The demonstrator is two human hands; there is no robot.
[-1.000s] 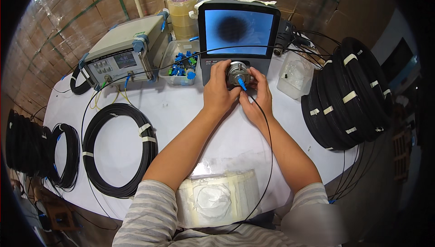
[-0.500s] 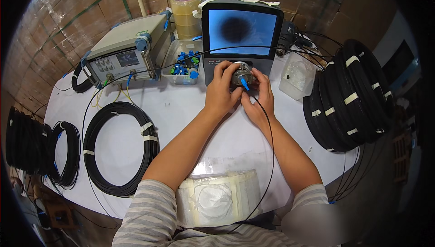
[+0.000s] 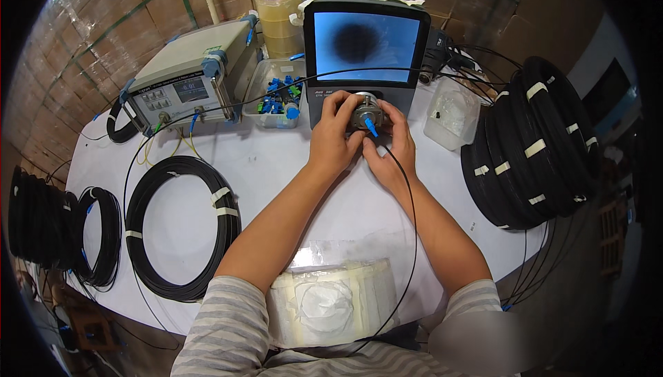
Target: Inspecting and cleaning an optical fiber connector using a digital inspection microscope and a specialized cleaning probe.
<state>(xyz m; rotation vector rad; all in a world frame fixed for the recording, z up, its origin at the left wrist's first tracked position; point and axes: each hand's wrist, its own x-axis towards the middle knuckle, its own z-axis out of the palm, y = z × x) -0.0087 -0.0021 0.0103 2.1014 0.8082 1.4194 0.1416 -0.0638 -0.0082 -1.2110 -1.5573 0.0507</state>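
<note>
Both hands' grip (image 3: 364, 135) on blue connector (image 3: 371, 127), clear round-lidded package (image 3: 331, 302) nearest.

Screens and packages on the tabletop (image 3: 290, 170)

Dark-framed blue monitor screen (image 3: 366, 36) glowing at rear; small meter display (image 3: 190, 89) showing left; clear wipes packet (image 3: 331, 301) lying nearest.

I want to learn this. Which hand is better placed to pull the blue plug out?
Probably the right hand: its fingers pinch the blue plug, while the left hand grips the round metal knob.
</note>
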